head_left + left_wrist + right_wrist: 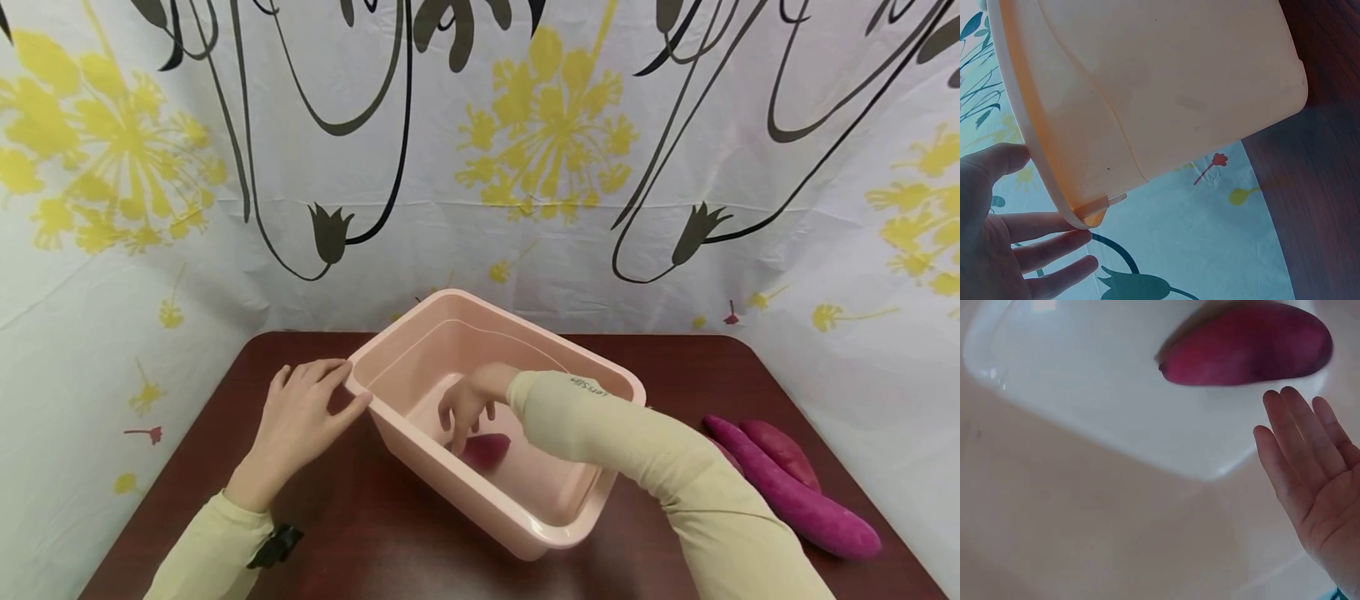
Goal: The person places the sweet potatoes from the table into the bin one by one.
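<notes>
A pale pink plastic basin (487,508) stands on the table, turned at an angle. On its floor lies a purple-red sweet potato (1247,347), partly hidden behind the right hand in the head view. My right hand (467,408) reaches down inside the basin; its fingers are extended beside the sweet potato and hold nothing in the right wrist view (1316,462). At the basin's left corner, my left hand (303,417) touches the rim with thumb and fingertips, its fingers fairly straight. The left wrist view shows that same hand (1016,225) against the rim.
To the right of the basin lie a long magenta sweet potato (802,496) and a darker red one (783,446), with the right sleeve (660,467) covering part of that area. The dark red table (337,533) meets a patterned cloth (420,167) behind.
</notes>
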The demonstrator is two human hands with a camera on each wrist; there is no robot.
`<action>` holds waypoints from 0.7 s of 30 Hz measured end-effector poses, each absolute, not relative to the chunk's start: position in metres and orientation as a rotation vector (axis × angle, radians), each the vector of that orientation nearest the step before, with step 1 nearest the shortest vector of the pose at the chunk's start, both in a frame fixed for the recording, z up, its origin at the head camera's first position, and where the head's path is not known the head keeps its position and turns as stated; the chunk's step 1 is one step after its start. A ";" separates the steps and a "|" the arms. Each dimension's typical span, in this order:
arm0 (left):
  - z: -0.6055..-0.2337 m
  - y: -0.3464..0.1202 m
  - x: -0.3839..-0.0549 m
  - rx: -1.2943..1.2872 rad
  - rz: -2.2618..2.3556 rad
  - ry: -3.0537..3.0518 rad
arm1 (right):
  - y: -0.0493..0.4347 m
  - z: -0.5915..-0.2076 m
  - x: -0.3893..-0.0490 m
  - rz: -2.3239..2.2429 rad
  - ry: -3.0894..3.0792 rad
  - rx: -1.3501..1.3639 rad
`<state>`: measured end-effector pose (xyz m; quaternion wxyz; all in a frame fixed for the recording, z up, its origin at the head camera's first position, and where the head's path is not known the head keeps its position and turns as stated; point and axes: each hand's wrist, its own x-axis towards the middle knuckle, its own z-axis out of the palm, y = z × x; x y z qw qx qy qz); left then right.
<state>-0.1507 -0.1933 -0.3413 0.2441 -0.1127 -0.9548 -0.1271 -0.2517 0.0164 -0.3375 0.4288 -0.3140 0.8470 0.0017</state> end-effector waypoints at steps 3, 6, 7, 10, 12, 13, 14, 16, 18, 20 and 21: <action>-0.340 -0.193 -0.151 -0.314 -0.343 -2.597 | 0.020 -0.323 -0.256 0.001 2.136 -0.807; -0.340 -0.193 -0.150 -0.315 -0.339 -2.596 | 0.025 -0.307 -0.260 0.010 2.161 -0.826; -0.340 -0.193 -0.150 -0.316 -0.338 -2.597 | 0.026 -0.302 -0.261 0.013 2.170 -0.833; -0.340 -0.193 -0.150 -0.313 -0.339 -2.608 | 0.033 -0.289 -0.263 0.003 2.193 -0.859; -0.340 -0.193 -0.150 -0.311 -0.338 -2.613 | 0.038 -0.281 -0.264 -0.014 2.204 -0.893; -0.340 -0.193 -0.150 -0.309 -0.335 -2.615 | 0.041 -0.277 -0.264 -0.031 2.205 -0.910; -0.340 -0.193 -0.150 -0.309 -0.334 -2.616 | 0.044 -0.273 -0.264 -0.049 2.205 -0.921; -0.340 -0.193 -0.150 -0.307 -0.331 -2.618 | 0.049 -0.265 -0.263 -0.082 2.204 -0.946; -0.340 -0.193 -0.150 -0.308 -0.327 -2.618 | 0.055 -0.258 -0.262 -0.107 2.204 -0.968; -0.340 -0.193 -0.150 -0.310 -0.327 -2.619 | 0.060 -0.251 -0.260 -0.108 2.223 -0.999; -0.340 -0.192 -0.150 -0.311 -0.327 -2.619 | 0.063 -0.249 -0.260 -0.112 2.229 -1.021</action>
